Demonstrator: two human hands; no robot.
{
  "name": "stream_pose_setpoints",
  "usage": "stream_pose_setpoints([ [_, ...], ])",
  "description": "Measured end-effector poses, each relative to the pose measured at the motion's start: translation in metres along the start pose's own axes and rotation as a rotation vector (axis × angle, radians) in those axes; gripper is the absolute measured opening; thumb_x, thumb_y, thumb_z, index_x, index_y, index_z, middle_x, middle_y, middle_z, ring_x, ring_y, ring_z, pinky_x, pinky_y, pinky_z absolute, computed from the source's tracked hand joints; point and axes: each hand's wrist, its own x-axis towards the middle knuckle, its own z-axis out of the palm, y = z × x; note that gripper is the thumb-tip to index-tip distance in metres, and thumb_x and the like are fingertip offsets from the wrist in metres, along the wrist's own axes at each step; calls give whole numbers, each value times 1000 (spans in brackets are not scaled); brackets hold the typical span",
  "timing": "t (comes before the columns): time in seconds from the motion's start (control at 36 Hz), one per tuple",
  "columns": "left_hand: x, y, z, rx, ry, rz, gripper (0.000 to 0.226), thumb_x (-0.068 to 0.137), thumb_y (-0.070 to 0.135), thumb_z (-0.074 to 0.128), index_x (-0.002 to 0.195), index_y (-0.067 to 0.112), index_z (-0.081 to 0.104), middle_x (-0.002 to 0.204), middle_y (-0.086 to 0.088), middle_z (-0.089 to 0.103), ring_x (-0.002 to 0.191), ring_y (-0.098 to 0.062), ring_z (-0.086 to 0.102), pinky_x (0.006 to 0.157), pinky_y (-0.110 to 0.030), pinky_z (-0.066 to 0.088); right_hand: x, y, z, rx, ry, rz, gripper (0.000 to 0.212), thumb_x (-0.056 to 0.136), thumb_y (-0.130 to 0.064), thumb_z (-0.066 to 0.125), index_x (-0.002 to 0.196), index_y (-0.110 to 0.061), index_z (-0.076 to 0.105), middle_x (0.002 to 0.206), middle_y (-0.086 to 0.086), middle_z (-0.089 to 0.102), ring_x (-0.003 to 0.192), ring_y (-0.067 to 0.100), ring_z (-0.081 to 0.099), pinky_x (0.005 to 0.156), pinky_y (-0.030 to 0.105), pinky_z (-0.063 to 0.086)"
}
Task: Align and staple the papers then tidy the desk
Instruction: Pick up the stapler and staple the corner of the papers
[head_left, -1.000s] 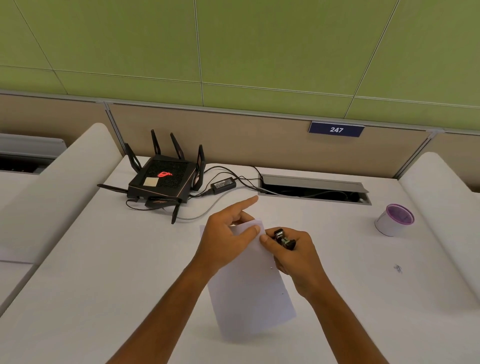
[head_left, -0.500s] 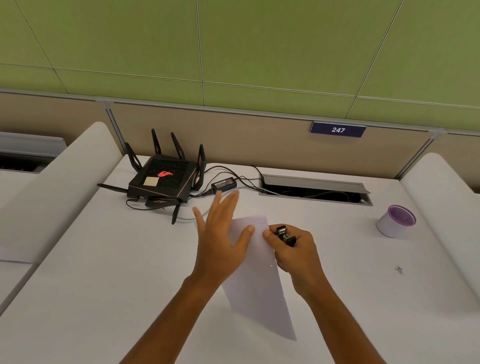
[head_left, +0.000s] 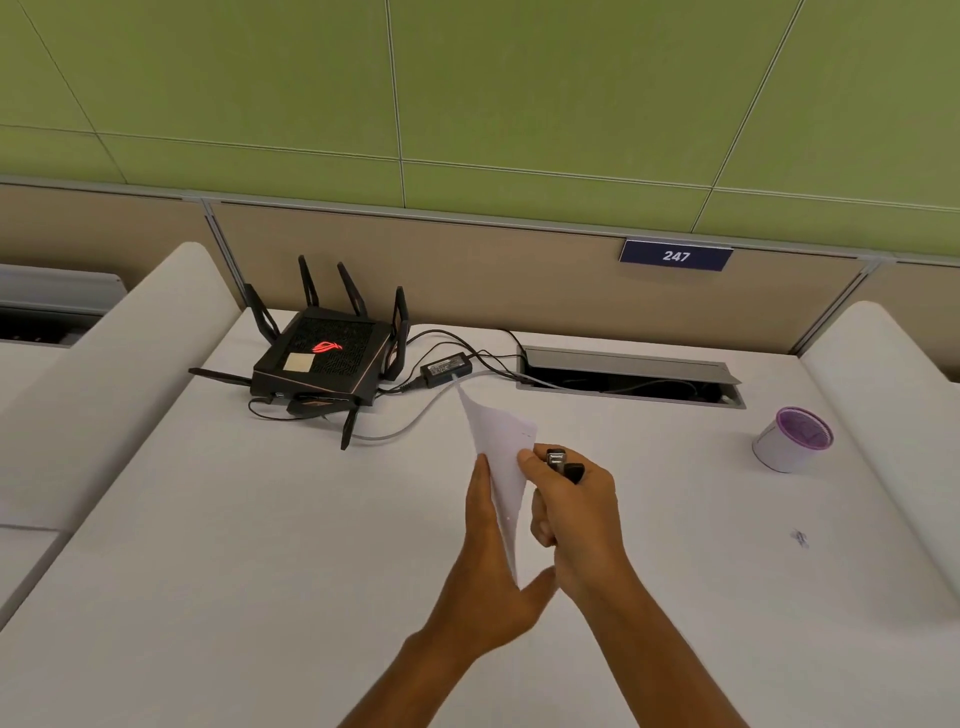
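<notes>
White desk (head_left: 260, 545) carries a black router (head_left: 322, 361), power adapter (head_left: 445, 367) and purple-rimmed cup (head_left: 792, 439).

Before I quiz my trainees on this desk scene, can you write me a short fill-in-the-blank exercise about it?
1. The right hand grips a small ____ beside the papers.
2. The papers are held ____ the desk, between both hands.
3. The blue sign reads ____.
4. The cup has a ____ rim.

Missing words: stapler; above; 247; purple.

stapler (head_left: 563, 464) mostly hidden in right hand (head_left: 576, 525)
</notes>
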Motion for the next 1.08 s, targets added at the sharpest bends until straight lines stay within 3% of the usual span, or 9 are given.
stream_pose_setpoints([
  [0.08, 5, 1, 2, -99, 79, -69, 109, 82, 84, 62, 163, 39, 5, 168, 20, 23, 153, 3, 32, 126, -34, 41, -3, 1, 3, 113, -43, 79, 17, 97, -27, 73, 99, -11, 77, 64, 14, 52, 43, 16, 39, 47, 26, 36],
  [0.19, 8, 1, -4, -66, 179, -120, 65, 102, 45, 55, 158, 45, 22, 165, 7, 41, 147, -17, 49, 121, -43, 48, -3, -2, 1, 204, -120, 107, 16, 97, -22, 73, 101, -7, 77, 81, 22, 57, 44, 17, 33, 47, 26, 32],
  [0.31, 10, -1, -18, -106, 211, -184, 46, 104, 37, 52, 149, 39, 38, 137, 6, 63, 111, -10, 71, 82, -19, 64, -3, -8, -7, 154, -226, 36, 14, 97, -27, 72, 97, -19, 84, 108, 34, 71, 50, 18, 32, 52, 30, 29],
  [0.36, 11, -8, -27, -124, 206, -204, 41, 107, 27, 57, 146, 35, 46, 129, 5, 68, 101, -12, 75, 71, -19, 63, 0, -5, -16, 107, -216, 12, 14, 96, -29, 73, 98, -21, 84, 103, 34, 72, 50, 17, 35, 52, 30, 31],
  [0.47, 11, -16, -47, -182, 185, -266, 39, 106, 11, 60, 130, 41, 56, 120, 10, 73, 105, -11, 76, 78, -26, 66, 14, 11, -40, 6, -17, -2, 10, 95, -28, 75, 101, -24, 82, 64, 10, 56, 51, 16, 40, 49, 27, 37],
  [0.64, 16, -23, -70, -295, 169, -355, 35, 103, 12, 66, 126, 38, 64, 114, 11, 80, 102, -14, 79, 79, -36, 69, 26, 38, -71, -135, 107, -2, 24, 90, -31, 82, 112, -31, 75, 100, -14, 75, 58, 15, 47, 49, 23, 42],
  [0.75, 22, -25, -75, -351, 157, -383, 35, 103, 12, 68, 124, 39, 65, 113, 11, 80, 101, -16, 80, 79, -40, 69, 25, 47, -83, -139, -102, 83, 18, 86, -30, 85, 102, -22, 82, 62, 0, 58, 49, 16, 30, 45, 28, 27],
  [0.89, 30, -28, -78, -427, 133, -417, 36, 102, 8, 69, 127, 34, 66, 117, 6, 81, 104, -23, 80, 83, -47, 68, 27, 58, -79, -185, -106, 117, 22, 84, -31, 87, 104, -27, 79, 90, -5, 79, 50, 17, 35, 47, 27, 29],
  [1.08, 41, -33, -82, -501, 83, -440, 35, 102, 8, 68, 127, 32, 66, 114, 5, 83, 101, -24, 81, 77, -43, 68, 41, 72, -80, -75, -189, 236, 29, 85, -31, 87, 112, -24, 79, 66, 9, 49, 51, 16, 30, 50, 31, 26],
])
